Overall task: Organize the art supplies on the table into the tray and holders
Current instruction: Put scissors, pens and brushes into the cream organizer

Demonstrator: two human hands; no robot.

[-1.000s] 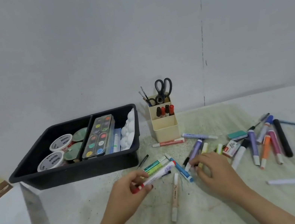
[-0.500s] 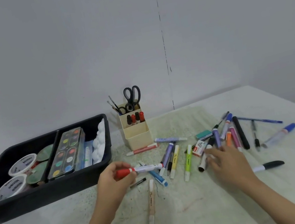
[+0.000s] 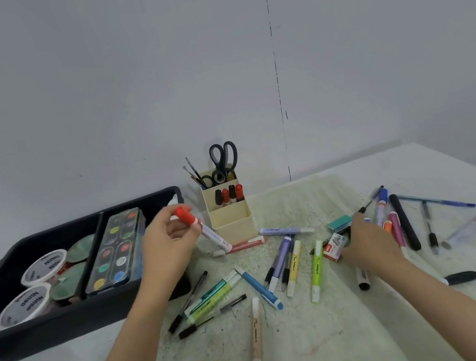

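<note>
Plain indoor craft or art corner, type of building impossible to tell. Across the upper half of the frame, bare grey wall with a thin vertical seam right of centre. Below, white table spread with a greenish cloth flecked with dark specks and stains. At left, black tray loaded with a watercolour palette and white-lidded tubs. At centre, cream desk holder stocked with scissors and brushes. Strewn over the lower right, markers, highlighters and pens in many colours.
</note>
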